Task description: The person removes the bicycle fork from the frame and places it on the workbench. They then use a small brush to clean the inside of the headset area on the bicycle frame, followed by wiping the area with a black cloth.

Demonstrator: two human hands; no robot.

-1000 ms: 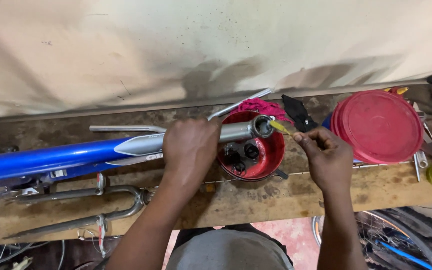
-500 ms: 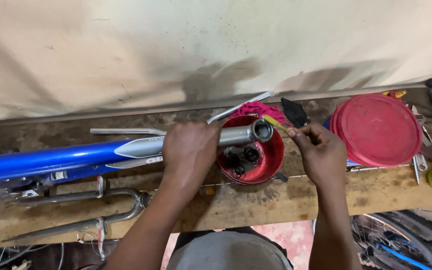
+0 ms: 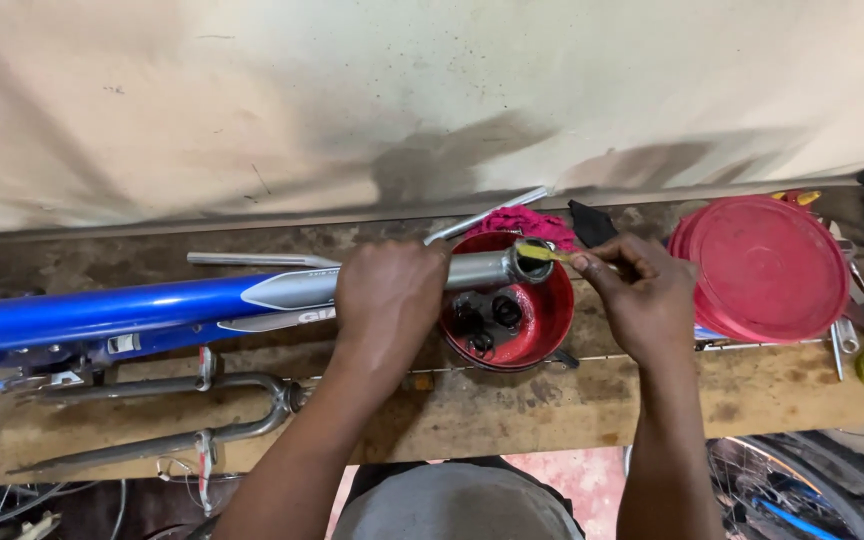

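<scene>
- Lying along the wooden desk (image 3: 472,410), the blue and silver bicycle frame (image 3: 152,305) ends in an open silver tube (image 3: 497,268) poised over a red bowl (image 3: 532,320).
- Left hand (image 3: 387,295): grip clenched around the silver tube, beside the bowl.
- Right hand (image 3: 642,290): grip pinching a small yellow brush (image 3: 542,253), its tip at the tube's mouth.
- The bowl holds dark metal parts (image 3: 482,315); a pink rag (image 3: 527,225) lies behind it.
- A red lid (image 3: 762,265) rests to the right; a grey fork (image 3: 182,410) lies near the front edge.
- A stained pale wall (image 3: 402,90) backs the desk; bicycle wheels (image 3: 812,480) stand below.
</scene>
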